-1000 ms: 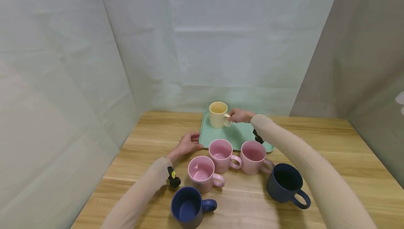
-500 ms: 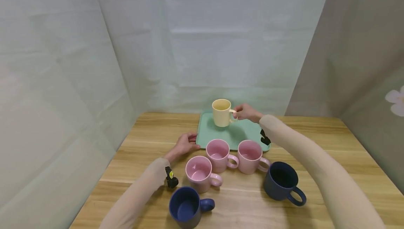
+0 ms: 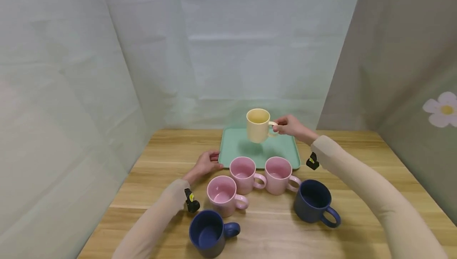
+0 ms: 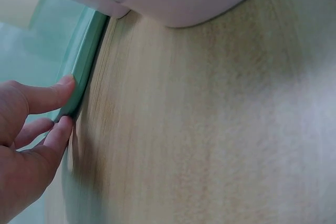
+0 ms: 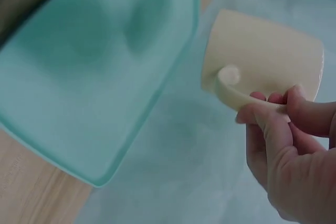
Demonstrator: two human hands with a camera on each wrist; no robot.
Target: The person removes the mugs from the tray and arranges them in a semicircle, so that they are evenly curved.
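A pale yellow mug [image 3: 258, 127] hangs upright above the green tray [image 3: 232, 142], its shadow falling on the tray. My right hand [image 3: 290, 126] grips it by the handle [image 5: 236, 95], with thumb and fingers closed round the handle in the right wrist view. At the tray's near left corner, my left hand [image 3: 207, 163] holds the edge. The left wrist view shows the thumb on the tray's rim [image 4: 84, 61] and fingertips against its side, low by the table.
Three pink mugs [image 3: 242, 176] stand just in front of the tray. Nearer to me are a blue mug [image 3: 208, 235] at the left and a dark blue mug [image 3: 312, 203] at the right. Pale cloth [image 3: 235, 52] hangs behind the wooden table [image 3: 271, 231].
My right hand has lifted the yellow mug off the tray and carried it a little to the right. The left hand stays at the tray's corner. The head view has shifted slightly.
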